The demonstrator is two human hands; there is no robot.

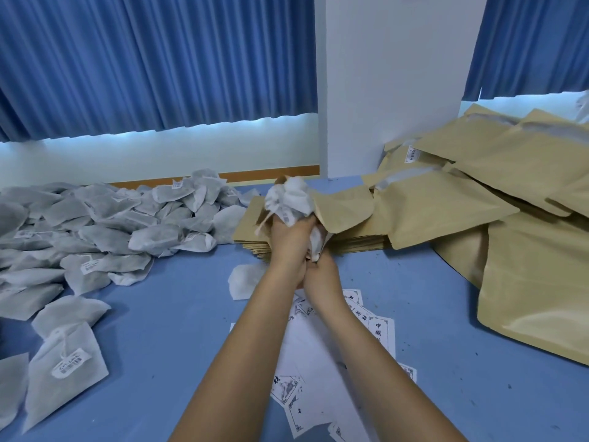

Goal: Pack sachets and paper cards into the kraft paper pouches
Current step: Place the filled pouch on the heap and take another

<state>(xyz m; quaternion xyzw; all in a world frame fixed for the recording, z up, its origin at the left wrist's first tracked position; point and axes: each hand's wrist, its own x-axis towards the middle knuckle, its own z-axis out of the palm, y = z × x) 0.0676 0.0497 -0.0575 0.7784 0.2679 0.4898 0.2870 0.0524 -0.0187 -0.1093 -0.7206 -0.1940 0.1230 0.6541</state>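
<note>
Several sachets [290,199] are sitting bunched in the left hand [287,247], its fingers clamping round the lower part of the bunch, held up over the far middle of the table [159,330], right against a tan pouch [342,207] whose mouth looks to be facing them. The right hand [323,279] is pressing in just under the left, touching the bottom of the bunch; its fingers are hiding behind the left hand, so cannot tell what they are clamping. Handling call: the sachets are looking light, soft and squashy, with strings and tags likely to snag, so gripping the bunch low and tight is suiting them; the pouch is looking thin and stiffish, best taken at the mouth edge. The pouch is lying over a stack of flat pouches [357,242]. One stray sachet [243,280] is lying on the table just left of the wrists. Printed cards [366,317] are lying scattered under the forearms. A big heap of loose sachets [95,224] is spreading over the left side, and a pile of bulging pouches [510,186] is leaning at the right. Blue curtains [159,59] are hanging behind.
</note>
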